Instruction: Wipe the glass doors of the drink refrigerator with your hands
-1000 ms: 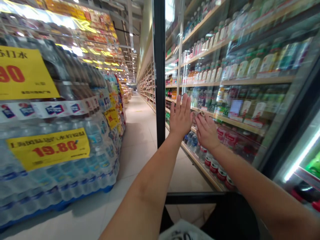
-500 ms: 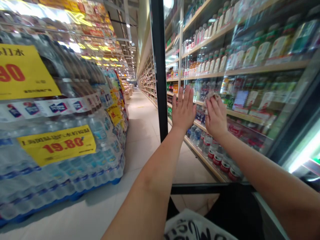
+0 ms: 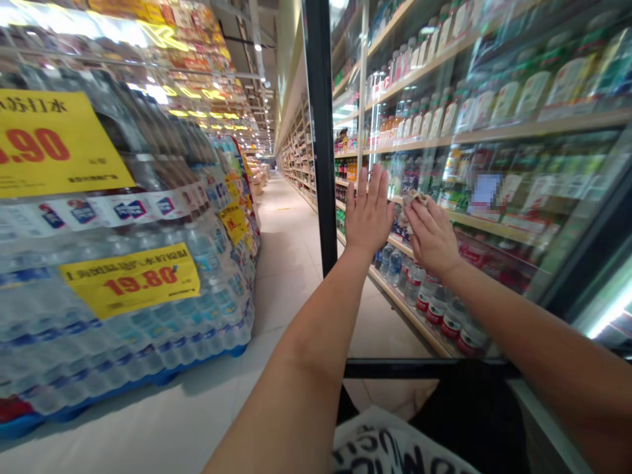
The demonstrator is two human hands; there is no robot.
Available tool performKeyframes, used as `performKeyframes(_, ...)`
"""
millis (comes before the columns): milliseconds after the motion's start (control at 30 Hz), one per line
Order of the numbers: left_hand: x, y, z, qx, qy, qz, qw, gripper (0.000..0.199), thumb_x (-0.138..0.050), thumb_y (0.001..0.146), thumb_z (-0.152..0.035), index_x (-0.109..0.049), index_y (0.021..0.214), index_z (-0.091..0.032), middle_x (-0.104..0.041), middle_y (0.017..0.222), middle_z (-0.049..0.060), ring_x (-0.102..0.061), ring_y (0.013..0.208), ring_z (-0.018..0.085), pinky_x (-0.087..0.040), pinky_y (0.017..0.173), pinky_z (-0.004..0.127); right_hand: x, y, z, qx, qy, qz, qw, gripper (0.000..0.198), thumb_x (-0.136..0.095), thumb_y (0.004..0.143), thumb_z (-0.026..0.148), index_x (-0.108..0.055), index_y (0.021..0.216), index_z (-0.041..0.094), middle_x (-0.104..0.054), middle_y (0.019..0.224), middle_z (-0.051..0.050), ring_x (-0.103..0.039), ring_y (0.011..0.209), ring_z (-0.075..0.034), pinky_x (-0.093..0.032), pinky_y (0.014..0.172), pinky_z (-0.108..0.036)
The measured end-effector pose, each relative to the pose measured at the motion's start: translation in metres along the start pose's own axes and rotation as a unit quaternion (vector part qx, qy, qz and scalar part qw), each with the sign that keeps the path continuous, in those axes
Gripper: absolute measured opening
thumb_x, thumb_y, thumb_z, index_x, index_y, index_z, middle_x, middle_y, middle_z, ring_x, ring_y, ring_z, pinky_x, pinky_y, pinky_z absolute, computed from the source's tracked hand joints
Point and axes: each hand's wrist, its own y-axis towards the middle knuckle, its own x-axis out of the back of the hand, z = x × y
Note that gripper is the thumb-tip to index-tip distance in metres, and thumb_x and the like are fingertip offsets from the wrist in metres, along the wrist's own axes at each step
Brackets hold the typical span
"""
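Observation:
A glass door point(image 3: 395, 316) in a black frame stands open in front of me, with shelves of drinks showing in or through its pane. My left hand point(image 3: 369, 214) lies flat against the glass near the frame's left upright, fingers stretched out and holding nothing. Just right of it, my right hand point(image 3: 433, 236) presses a crumpled, pale cloth point(image 3: 413, 201) to the pane. Most of the cloth is hidden under the fingers and palm.
At left, shrink-wrapped bottle packs point(image 3: 162, 329) are stacked on a blue pallet point(image 3: 162, 376), with yellow price signs point(image 3: 135, 280) on them. A tiled aisle point(image 3: 284, 250) runs back between the stack and the door. A bright light strip point(image 3: 609, 316) glows at the right.
My right hand has tilted to the left with the cloth, still on the glass. My left hand stays flat on the pane. The whole view has shifted slightly.

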Motion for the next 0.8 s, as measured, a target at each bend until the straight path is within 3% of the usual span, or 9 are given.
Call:
performKeyframes(267,-0.001,0.000,0.001,0.001,0.007,0.008,1.000,0.063,-0.030,0.103,-0.034,-0.015,0.161,-0.013,-0.010,0.168,0.004,0.014,0.153,0.021,0.003,0.129,0.050,0.004,0.037,-0.029,-0.108,-0.027,-0.086,0.990,0.063,-0.038,0.095,0.022,-0.032,0.157,0.015,-0.031,0.163,-0.012,-0.020,0.154,-0.032,-0.028,0.120,-0.059)
performKeyframes(367,0.000,0.000,0.000,0.001,0.009,0.004,1.000,0.063,-0.029,0.104,-0.034,-0.014,0.161,-0.013,-0.010,0.168,0.004,0.014,0.153,0.021,0.003,0.129,0.049,0.003,0.025,-0.020,-0.079,-0.023,-0.070,0.994,0.063,-0.039,0.095,0.022,-0.031,0.157,0.016,-0.034,0.162,-0.012,-0.020,0.154,-0.032,-0.027,0.120,-0.059)
performKeyframes(500,-0.002,0.002,0.002,0.001,-0.012,-0.001,1.000,0.066,-0.034,0.103,-0.035,-0.013,0.162,-0.015,-0.011,0.168,0.004,0.010,0.154,0.023,0.001,0.129,0.051,0.008,0.025,-0.016,-0.035,-0.020,0.004,0.999,0.062,-0.039,0.095,0.024,-0.032,0.157,0.021,-0.039,0.160,-0.009,-0.023,0.153,-0.030,-0.026,0.122,-0.058)
performKeyframes(700,-0.010,0.006,0.009,-0.009,-0.027,-0.034,0.999,0.066,-0.040,0.101,-0.035,-0.021,0.160,-0.014,-0.016,0.166,0.009,0.003,0.155,0.025,0.000,0.128,0.052,0.009,0.056,-0.023,-0.183,-0.044,-0.065,0.980,0.065,-0.031,0.097,0.021,-0.021,0.161,0.020,-0.030,0.165,-0.008,-0.015,0.156,-0.028,-0.025,0.123,-0.056)
performKeyframes(800,-0.010,0.006,0.010,-0.015,-0.035,-0.055,0.998,0.064,-0.041,0.101,-0.036,-0.024,0.159,-0.014,-0.019,0.166,0.010,0.000,0.155,0.025,-0.003,0.128,0.052,0.006,0.040,-0.011,-0.155,-0.038,-0.036,0.987,0.063,-0.033,0.096,0.019,-0.028,0.159,0.019,-0.035,0.162,-0.008,-0.016,0.156,-0.026,-0.025,0.124,-0.053)
